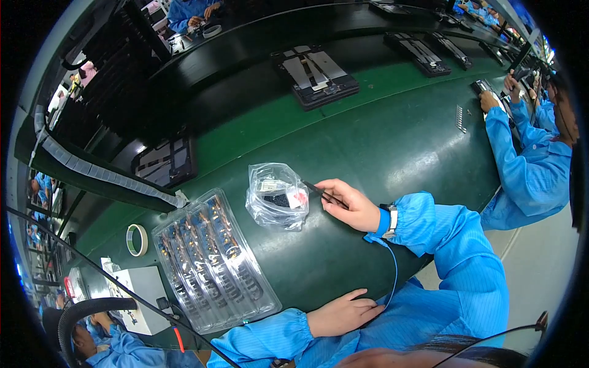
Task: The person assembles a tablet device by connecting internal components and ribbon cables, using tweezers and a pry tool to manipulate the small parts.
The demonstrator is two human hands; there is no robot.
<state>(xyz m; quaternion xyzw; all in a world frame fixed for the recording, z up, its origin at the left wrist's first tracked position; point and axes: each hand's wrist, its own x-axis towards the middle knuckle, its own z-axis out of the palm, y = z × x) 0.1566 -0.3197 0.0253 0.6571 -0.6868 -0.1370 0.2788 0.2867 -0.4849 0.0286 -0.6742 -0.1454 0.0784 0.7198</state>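
Note:
Between the fingers of my right hand [351,205] is a pair of black tweezers [314,187]. The tips point left and meet the edge of a clear plastic bag [279,219]; whether they grip anything is too small to tell. Inside the bag lie small black pieces [278,200] and a white and pink label [298,199]. My left hand [343,314] rests near the table's front edge, fingers stretched out and holding nothing. A blue wrist strap [384,221] with a cord circles my right wrist, beside a watch.
Left of the bag, a clear plastic tray [270,299] holds rows of circuit boards. Beyond it are a roll of tape [137,240] and a white box [145,293]. Stacked flat device parts [319,83] line the back. Co-workers in blue sit right [521,165] and elsewhere.

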